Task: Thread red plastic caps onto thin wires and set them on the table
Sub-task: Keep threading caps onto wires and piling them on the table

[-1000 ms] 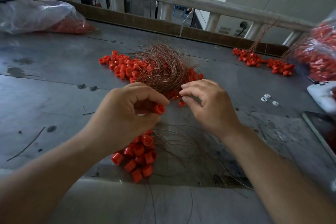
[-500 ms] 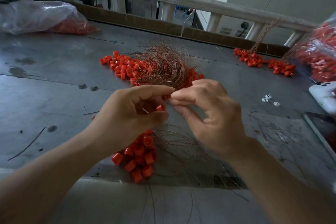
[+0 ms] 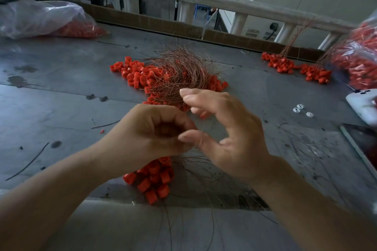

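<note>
On the far left of the grey metal table [image 3: 61, 108], a clear plastic bag of red caps [image 3: 51, 20] sits well clear of the work, probably spare stock. Centre back, a loose pile of red plastic caps [image 3: 132, 73] lies under a tangle of thin copper wires [image 3: 179, 75], just beyond the hands for quick picking. Left hand [image 3: 149, 134] is curled tight round the top of a bunch of threaded red caps [image 3: 155, 177] spilling out below it — likely to keep the wires gathered. Right hand [image 3: 230, 138] is spread, fingers loosely bent, holding nothing visible — thumb tip just beside the left fist. Far right, finished cap-and-wire bundles [image 3: 281, 65] lie set down.
</note>
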Motion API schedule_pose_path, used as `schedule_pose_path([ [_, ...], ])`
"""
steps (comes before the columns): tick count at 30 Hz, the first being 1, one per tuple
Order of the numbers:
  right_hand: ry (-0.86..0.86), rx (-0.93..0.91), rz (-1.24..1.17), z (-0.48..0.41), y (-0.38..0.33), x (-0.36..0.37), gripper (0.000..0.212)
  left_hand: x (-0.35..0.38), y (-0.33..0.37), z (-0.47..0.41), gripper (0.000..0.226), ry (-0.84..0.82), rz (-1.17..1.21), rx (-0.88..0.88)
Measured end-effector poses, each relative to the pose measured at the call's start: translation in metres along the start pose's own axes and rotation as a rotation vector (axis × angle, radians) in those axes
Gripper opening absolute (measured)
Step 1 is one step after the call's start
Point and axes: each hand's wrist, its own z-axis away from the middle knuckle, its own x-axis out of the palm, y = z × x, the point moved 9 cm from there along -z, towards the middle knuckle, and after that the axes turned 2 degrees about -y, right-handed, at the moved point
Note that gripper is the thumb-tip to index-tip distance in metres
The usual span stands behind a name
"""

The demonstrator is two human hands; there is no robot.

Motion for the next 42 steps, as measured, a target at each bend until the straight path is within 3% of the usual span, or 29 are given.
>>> schedule_pose_path([
  [4,-0.109,0.204,-0.089,0.000,0.018,0.007,0.047,-0.007,0.002,0.000,0.018,0.054,0.077,-0.011],
  [12,-0.073,0.113,0.151,-0.001,0.017,-0.004,0.020,-0.017,0.000,0.001,0.029,0.149,0.126,-0.013],
  [17,-0.022,0.211,0.149,0.000,0.029,-0.015,0.010,-0.028,-0.005,0.001,0.036,0.257,0.086,-0.012],
  [24,-0.008,0.281,0.008,0.001,0.033,-0.014,0.005,-0.025,-0.004,0.001,0.028,0.252,0.103,-0.005],
  [42,0.001,0.284,0.014,0.001,0.031,-0.017,0.007,-0.028,-0.006,0.000,0.029,0.249,0.150,0.001],
])
